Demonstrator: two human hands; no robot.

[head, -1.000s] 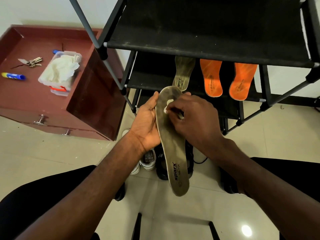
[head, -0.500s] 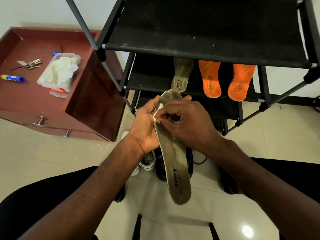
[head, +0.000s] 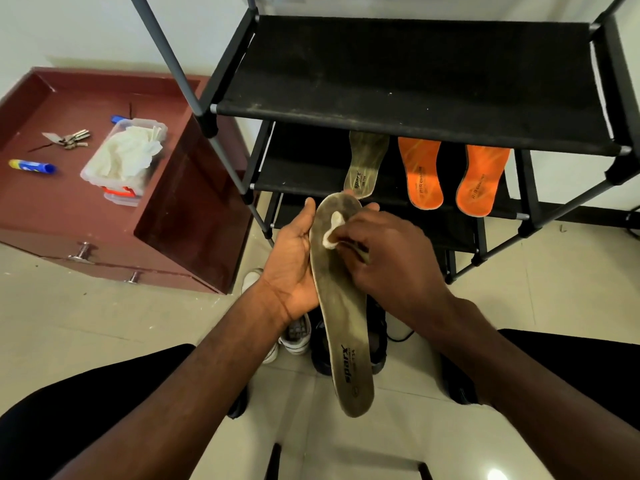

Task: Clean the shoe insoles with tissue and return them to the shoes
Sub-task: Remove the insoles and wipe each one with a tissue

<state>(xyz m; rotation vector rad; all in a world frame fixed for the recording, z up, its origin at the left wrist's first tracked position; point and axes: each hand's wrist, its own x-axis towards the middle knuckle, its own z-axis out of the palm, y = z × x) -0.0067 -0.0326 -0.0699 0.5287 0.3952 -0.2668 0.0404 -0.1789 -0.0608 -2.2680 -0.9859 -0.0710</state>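
Right hand (head: 388,258), fingers clenched on tissue (head: 333,230), has slid back onto the grey insole (head: 341,306) toe; left hand (head: 294,258) cradles it: wiping continues

A black shoe rack (head: 408,74) stands against a pale wall (head: 86,26) on a glossy cream tiled floor (head: 86,317). Beside it, to the left, sits a maroon drawer cabinet (head: 194,209).

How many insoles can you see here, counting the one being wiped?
4. A grey insole is held in the left hand; a second grey insole and two orange insoles lie on the rack shelf. Others could be hidden.
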